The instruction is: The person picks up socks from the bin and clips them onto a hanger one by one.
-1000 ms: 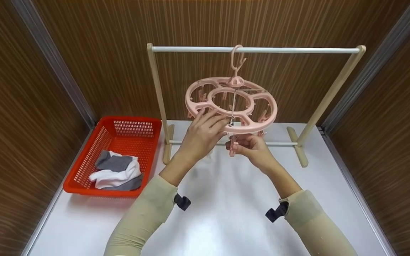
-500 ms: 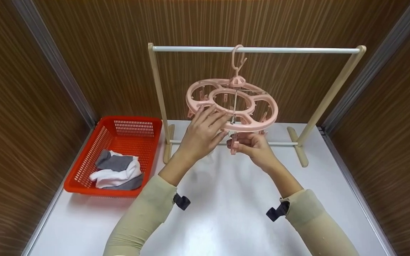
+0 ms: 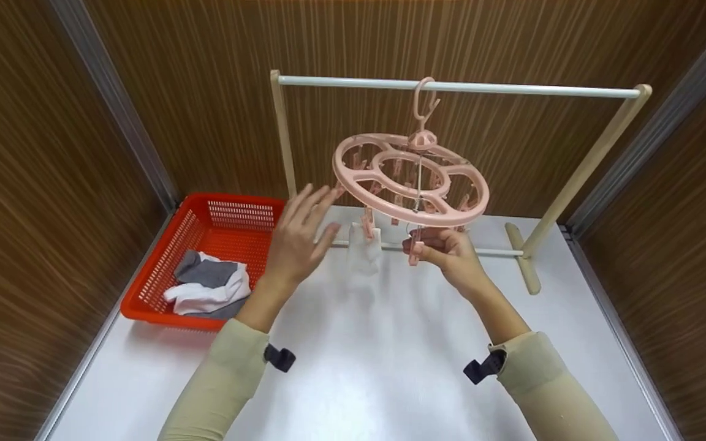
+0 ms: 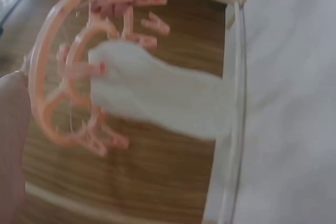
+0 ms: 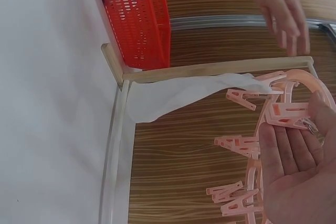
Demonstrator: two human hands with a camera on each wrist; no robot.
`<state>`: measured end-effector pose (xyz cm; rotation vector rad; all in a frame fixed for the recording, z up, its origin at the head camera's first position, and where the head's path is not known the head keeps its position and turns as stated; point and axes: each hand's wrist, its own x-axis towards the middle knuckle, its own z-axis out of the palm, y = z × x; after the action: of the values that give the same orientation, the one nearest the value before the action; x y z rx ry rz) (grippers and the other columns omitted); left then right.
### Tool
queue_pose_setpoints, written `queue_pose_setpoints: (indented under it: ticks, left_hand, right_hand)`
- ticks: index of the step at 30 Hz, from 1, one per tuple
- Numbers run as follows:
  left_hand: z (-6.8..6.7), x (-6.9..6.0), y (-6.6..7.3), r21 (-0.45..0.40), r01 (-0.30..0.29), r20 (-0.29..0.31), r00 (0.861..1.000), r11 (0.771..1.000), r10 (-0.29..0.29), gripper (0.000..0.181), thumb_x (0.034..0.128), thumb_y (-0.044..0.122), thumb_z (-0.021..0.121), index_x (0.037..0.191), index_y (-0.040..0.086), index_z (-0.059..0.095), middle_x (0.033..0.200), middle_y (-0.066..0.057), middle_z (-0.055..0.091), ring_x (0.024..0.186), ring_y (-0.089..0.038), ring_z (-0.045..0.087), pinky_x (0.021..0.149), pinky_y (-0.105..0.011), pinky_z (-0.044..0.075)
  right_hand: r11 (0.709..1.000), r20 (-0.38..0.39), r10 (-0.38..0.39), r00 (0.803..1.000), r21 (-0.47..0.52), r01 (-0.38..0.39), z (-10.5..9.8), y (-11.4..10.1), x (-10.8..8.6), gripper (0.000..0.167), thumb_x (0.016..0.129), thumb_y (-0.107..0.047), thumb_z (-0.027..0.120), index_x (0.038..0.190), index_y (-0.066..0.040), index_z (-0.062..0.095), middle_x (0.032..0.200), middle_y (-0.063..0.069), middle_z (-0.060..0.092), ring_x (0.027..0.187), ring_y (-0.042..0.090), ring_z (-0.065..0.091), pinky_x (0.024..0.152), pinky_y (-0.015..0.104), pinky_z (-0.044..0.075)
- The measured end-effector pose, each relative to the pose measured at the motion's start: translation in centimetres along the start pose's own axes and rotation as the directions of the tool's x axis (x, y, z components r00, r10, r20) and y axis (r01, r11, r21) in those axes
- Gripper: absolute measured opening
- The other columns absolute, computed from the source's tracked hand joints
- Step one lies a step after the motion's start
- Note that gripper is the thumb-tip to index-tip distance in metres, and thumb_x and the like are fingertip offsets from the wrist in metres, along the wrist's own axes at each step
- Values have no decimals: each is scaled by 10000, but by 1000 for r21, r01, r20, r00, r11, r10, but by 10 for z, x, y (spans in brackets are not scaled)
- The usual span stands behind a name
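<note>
A round pink hanger [image 3: 410,191], its pegs [image 5: 236,145] dangling, hangs slightly tilted from a white bar [image 3: 512,89]. One peg [image 3: 367,223] clips a limp white sock [image 4: 157,93] below it.

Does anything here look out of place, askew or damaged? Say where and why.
In the head view, the pink ring looks askew: it slopes down toward the right hand, which pinches a clip beneath its rim. Nothing seems damaged.
</note>
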<state>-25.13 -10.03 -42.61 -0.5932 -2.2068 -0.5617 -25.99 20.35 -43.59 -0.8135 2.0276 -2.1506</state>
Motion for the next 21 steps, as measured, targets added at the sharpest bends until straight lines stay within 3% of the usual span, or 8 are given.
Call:
queue_pose_setpoints:
  ticks: [7,10,13,16,21]
  left_hand:
    - [-20,-42,-53,-3,119,-31,992,993,-119,477,971,262,636,1418,114,560,1393,-113,603,1342,-335,502,1156,-489,360]
    - [-31,-61,-71,5,195,13,981,981,-195,479,976,250,635,1429,124,547,1388,-120,603,1322,-330,513,1119,-506,402]
    - [-43,-80,-88,34,271,65,960,962,-273,487,977,218,637,1443,126,530,1380,-143,600,1299,-353,522,1086,-539,424]
    - [-53,-99,-104,80,366,141,917,927,-374,521,968,205,652,1461,126,505,1380,-167,588,1275,-383,529,1060,-568,438]
    - [-61,-121,-120,144,496,290,806,856,-516,580,942,204,678,1476,100,478,1378,-226,571,1235,-453,540,1020,-636,435]
  right_hand:
    - [1000,-6,-13,1000,-2,13,1,2,0,224,945,12,631,1107,164,597,1028,325,684,917,266,726,807,348,604]
    - [1000,-4,-27,1000,14,27,2,2,0,210,944,32,619,1096,174,591,1016,347,673,877,236,726,780,331,605]
    - [999,1,-34,999,21,34,3,3,0,203,949,35,610,1090,179,589,999,344,675,841,226,720,764,325,602]
    - [999,10,-44,999,11,44,2,3,1,201,958,24,601,1090,176,591,983,336,675,802,231,709,753,328,601]
    - [998,6,-62,998,-6,62,1,2,0,185,961,28,592,1076,173,600,962,316,683,741,225,692,726,327,600]
